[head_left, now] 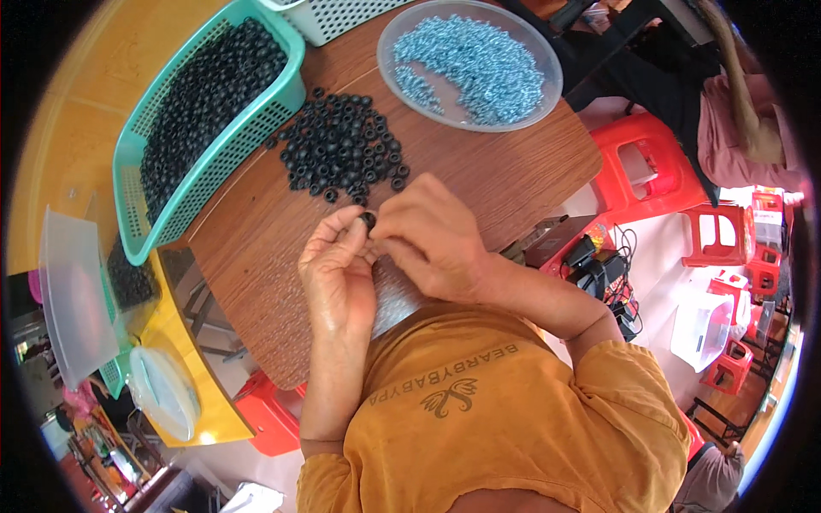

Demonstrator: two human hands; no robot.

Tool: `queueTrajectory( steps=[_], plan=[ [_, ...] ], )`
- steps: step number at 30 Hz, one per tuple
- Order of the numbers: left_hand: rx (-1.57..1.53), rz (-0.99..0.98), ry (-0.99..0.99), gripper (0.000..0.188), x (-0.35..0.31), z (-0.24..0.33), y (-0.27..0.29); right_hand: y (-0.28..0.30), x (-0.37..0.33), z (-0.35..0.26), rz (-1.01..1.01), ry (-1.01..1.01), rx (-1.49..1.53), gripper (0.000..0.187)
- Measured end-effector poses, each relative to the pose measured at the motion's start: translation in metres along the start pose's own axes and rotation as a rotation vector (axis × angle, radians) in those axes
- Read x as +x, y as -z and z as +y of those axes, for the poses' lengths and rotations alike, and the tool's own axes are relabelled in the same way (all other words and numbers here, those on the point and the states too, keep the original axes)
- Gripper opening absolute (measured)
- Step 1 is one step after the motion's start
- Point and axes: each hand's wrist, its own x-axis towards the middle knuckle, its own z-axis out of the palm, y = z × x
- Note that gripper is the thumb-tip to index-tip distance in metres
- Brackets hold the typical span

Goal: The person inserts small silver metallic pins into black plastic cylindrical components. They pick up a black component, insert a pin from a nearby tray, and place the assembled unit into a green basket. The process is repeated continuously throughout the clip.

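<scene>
My left hand (335,256) is closed in a pinch on a small black ring-shaped piece (367,220), held just above the table's wood-grain top. Close against it, my right hand (434,238) is closed too, its fingertips meeting at the piece. Whatever lies between the right fingertips is hidden. Just beyond both hands, a loose pile of black ring-shaped pieces (342,147) is spread on the tabletop. Many of them show a round hole.
A teal basket (224,141) full of black pieces stands at the upper left. A clear round bowl (554,85) of small shiny blue pieces sits at the far edge, near a white basket (329,26). Red stools (629,209) and dark cabled devices (590,267) are at the right.
</scene>
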Motion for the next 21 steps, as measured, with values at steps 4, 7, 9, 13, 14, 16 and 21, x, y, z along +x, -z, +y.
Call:
queueTrajectory(
  steps=[4,7,9,13,14,16,21],
  plan=[
    [-0.059,0.039,0.079,0.013,0.005,-0.003,0.000,-0.002,-0.002,0.006,-0.076,0.173,-0.125,0.017],
    [-0.105,0.071,0.099,0.013,0.008,-0.008,0.006,0.002,-0.003,0.001,-0.161,0.172,-0.150,0.019],
    [-0.125,0.099,0.123,0.014,0.008,-0.006,0.001,0.005,-0.001,0.002,-0.166,0.176,-0.105,0.019],
    [-0.198,-0.061,0.160,0.013,0.008,-0.003,0.008,0.030,0.018,0.014,-0.156,0.186,-0.159,0.018],
    [-0.194,-0.060,0.157,0.015,0.007,-0.002,0.009,0.041,0.027,0.022,-0.165,0.194,-0.263,0.019],
    [-0.192,-0.062,0.152,0.018,0.007,-0.004,0.009,0.063,0.044,0.043,-0.166,0.188,-0.454,0.019],
    [-0.193,-0.106,0.155,0.016,0.009,-0.007,0.012,0.096,0.071,0.088,-0.499,0.097,-0.877,0.033]
  ],
)
